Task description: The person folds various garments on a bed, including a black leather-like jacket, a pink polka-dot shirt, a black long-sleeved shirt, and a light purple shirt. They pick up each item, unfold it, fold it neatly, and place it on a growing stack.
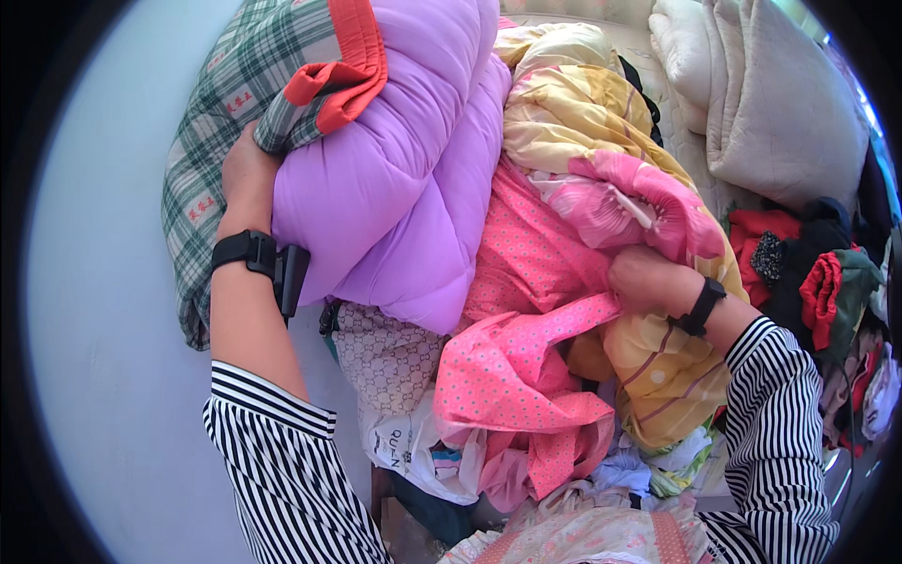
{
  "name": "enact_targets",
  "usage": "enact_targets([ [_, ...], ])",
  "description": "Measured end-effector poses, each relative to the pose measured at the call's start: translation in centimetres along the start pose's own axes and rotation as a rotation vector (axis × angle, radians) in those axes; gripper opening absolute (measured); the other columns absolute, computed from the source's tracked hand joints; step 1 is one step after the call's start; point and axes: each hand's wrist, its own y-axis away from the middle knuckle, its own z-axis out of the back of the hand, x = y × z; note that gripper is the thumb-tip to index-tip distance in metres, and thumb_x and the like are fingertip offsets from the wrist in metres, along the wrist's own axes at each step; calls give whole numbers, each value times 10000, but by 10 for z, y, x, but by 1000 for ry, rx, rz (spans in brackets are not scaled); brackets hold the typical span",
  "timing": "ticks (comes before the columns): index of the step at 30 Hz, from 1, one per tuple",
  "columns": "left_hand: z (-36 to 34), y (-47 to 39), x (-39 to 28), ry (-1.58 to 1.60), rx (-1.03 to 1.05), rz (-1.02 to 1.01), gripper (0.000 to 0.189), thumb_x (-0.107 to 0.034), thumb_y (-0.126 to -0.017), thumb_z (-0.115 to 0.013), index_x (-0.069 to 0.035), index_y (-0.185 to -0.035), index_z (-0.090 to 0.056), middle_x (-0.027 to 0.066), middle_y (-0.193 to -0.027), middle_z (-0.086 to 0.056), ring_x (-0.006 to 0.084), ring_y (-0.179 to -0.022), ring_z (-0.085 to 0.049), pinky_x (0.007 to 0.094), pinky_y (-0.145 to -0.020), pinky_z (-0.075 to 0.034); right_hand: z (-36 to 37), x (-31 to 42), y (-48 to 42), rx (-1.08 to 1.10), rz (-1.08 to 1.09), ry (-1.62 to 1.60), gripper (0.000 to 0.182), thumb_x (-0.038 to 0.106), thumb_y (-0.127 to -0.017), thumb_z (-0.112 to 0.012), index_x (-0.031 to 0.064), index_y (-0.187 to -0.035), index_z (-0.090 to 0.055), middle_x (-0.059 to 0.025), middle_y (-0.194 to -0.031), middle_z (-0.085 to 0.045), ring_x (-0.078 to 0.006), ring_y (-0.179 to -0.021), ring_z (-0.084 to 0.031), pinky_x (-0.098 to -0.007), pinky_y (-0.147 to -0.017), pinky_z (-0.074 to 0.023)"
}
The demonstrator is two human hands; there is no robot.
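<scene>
My left hand (248,166) is at the upper left, its fingers hidden under the fold of a green-and-white plaid cloth with red edging (246,77), against a thick purple quilt (366,176). To the right, my right hand (645,282) is closed on a pink dotted cloth (521,359), whose loose end hangs in folds below the hand. A yellow patterned quilt (578,120) with a pink flowered part (627,204) lies bunched above and beside my right hand.
A folded cream quilt (782,106) lies at the upper right, above a heap of red, black and green clothes (796,268). Below the purple quilt are a beige patterned bag (387,352) and a white plastic bag (405,448). A pale wall (120,282) stands along the left.
</scene>
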Motion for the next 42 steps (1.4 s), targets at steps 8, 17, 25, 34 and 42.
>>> enact_targets([
  [8,1,13,-3,44,-72,49,408,-225,-796,-681,-178,-1195,-614,193,-1048,-674,376,-1020,-628,425,-846,-494,91,29,-15,-992,173,-506,619,209,-782,-705,29,-1323,-464,-206,-1216,-517,-356,-1146,-517,-413,-989,-423],
  [17,-6,6,-12,30,-75,74,393,-225,-815,-654,-182,-1203,-609,192,-1063,-674,386,-1028,-627,435,-857,-494,33,-66,-63,-788,-665,-526,401,255,-708,-673,-13,-994,-588,-235,-877,-675,-415,-854,-655,-462,-797,-521],
  [25,-13,8,-2,41,-101,80,445,-210,-794,-688,-184,-1227,-590,180,-1043,-681,382,-995,-637,441,-834,-500,-41,89,22,-731,-100,-1076,272,237,-738,-627,55,-939,-619,-225,-808,-644,-422,-773,-633,-475,-680,-510],
  [34,-15,4,2,53,-86,88,396,-210,-821,-652,-176,-1210,-584,202,-1061,-668,397,-1009,-626,463,-824,-492,-107,241,114,18,362,-1625,499,321,-866,-602,26,-1258,-510,-158,-1173,-607,-222,-1100,-570,-333,-954,-428],
  [42,-10,14,0,45,-82,51,467,-193,-813,-656,-164,-1266,-544,195,-1102,-656,406,-1011,-622,467,-855,-485,-48,246,47,-320,554,-807,714,343,-856,-669,-31,-1387,-371,-213,-1266,-533,-308,-1143,-548,-370,-980,-427],
])
